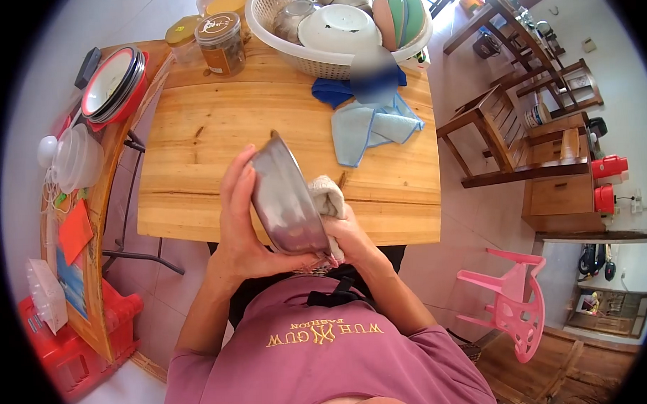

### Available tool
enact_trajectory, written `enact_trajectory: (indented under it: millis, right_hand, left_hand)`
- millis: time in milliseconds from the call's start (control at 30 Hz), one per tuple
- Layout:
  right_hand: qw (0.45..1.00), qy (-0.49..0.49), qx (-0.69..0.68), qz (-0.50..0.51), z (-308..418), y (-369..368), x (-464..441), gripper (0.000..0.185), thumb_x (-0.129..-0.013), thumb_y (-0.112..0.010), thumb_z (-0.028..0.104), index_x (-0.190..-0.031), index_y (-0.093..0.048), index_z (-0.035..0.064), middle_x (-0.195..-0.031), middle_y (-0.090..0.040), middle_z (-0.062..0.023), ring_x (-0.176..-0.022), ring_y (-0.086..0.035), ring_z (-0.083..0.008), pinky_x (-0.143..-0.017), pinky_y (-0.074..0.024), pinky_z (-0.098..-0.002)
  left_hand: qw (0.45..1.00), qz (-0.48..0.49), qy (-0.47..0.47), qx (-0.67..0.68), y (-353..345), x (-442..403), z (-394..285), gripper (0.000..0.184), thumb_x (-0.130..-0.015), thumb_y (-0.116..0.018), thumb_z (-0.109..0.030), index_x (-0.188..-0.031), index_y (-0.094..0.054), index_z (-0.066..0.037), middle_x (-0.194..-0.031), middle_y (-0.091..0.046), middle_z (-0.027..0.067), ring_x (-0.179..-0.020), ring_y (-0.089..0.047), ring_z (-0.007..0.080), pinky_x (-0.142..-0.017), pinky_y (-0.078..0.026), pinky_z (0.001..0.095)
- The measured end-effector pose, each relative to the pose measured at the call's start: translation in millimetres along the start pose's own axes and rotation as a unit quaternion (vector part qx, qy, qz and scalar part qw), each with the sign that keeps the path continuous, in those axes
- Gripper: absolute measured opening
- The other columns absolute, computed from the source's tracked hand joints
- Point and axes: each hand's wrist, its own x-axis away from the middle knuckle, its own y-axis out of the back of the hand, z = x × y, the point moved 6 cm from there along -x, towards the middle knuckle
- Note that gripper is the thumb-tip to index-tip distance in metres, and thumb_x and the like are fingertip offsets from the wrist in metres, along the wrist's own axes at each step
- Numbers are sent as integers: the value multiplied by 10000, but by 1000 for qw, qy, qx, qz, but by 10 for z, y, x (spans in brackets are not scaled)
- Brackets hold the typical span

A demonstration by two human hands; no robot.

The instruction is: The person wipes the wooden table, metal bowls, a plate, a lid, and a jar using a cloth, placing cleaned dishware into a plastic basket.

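A shiny metal bowl (286,196) is tilted on its side above the near edge of the wooden table (194,157). My left hand (236,212) grips it from outside, fingers along the wall and thumb under the lower rim. On the bowl's open side, my right hand (352,235) is closed on a pale cloth (327,196) bunched near the rim. The bowl's inside is turned away from view. Farther back on the table lie a light blue cloth (357,133) and a dark blue cloth (332,92).
A white plastic basket (301,62) of bowls stands at the table's far side, beside several jars (220,45). Stacked bowls (113,85) sit on a side table at left. A pink plastic chair (508,288) and a wooden chair (502,128) stand at right.
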Motion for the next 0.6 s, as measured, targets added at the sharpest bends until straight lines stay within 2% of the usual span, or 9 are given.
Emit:
enact_trajectory:
  millis: [33, 133, 200, 233, 267, 333, 500, 600]
  right_hand:
    - [999, 25, 33, -12, 75, 26, 30, 327, -907, -657, 84, -1225, -617, 17, -1077, -669, -54, -961, -627, -123, -844, -515, -283]
    - [991, 94, 78, -62, 233, 253, 57, 285, -921, -640, 49, -1205, -658, 28, -1104, -686, -49, -995, -630, -123, -856, -519, -288]
    - [979, 121, 130, -100, 430, 433, 105, 279, -919, -639, 35, -1196, -663, 16, -1090, -695, -48, -990, -639, -132, -853, -521, -296]
    - [950, 194, 205, -137, 470, 592, 46, 275, -921, -649, 37, -1193, -662, 2, -1067, -704, -50, -988, -646, -131, -844, -518, -290]
    - [950, 194, 206, -135, 450, 729, 20, 275, -921, -649, 37, -1193, -662, 2, -1067, -704, -50, -988, -646, -131, -844, -518, -290]
    - [890, 269, 318, -184, 626, 782, 59, 272, -916, -664, 37, -1185, -662, -7, -1074, -708, -55, -991, -643, -122, -850, -510, -282]
    - [886, 271, 330, -183, 580, 842, 73, 279, -911, -671, 35, -1187, -657, -6, -1098, -714, -68, -987, -641, -121, -852, -505, -277]
    - [869, 312, 326, -204, 610, 828, 105, 277, -913, -667, 35, -1187, -657, -5, -1092, -714, -72, -990, -644, -126, -850, -504, -277]
  left_hand:
    - [999, -18, 37, -5, 28, 64, 87, 1362, -493, -995, -375, -1553, -192, -77, -1549, -243, 292, -1427, -309, 437, -1131, -316, 531]
    - [996, -47, 71, -14, 117, 125, 172, 1333, -525, -980, -402, -1547, -201, -52, -1556, -247, 277, -1430, -313, 416, -1141, -317, 497]
    - [981, -80, 138, 111, 138, 188, 286, 1353, -527, -980, -402, -1559, -178, -53, -1580, -223, 236, -1441, -307, 371, -1146, -313, 481]
    - [981, -82, 137, 110, 163, 210, 300, 1353, -527, -980, -402, -1559, -178, -53, -1580, -223, 236, -1441, -307, 371, -1146, -313, 481]
    - [984, -70, 138, 93, 182, 235, 316, 1358, -530, -979, -399, -1563, -168, -53, -1586, -217, 218, -1441, -312, 348, -1144, -319, 472]
    - [986, -60, 138, 75, 190, 245, 314, 1363, -533, -979, -395, -1566, -159, -52, -1593, -212, 200, -1440, -316, 326, -1142, -325, 464]
    - [972, -20, 221, 80, 164, 182, 330, 1303, -547, -968, -290, -1557, -185, -35, -1579, -239, 203, -1429, -335, 320, -1126, -358, 438]
    - [977, 8, 209, 50, 80, 199, 359, 1271, -542, -959, -252, -1547, -215, -21, -1567, -257, 229, -1429, -336, 355, -1127, -361, 433]
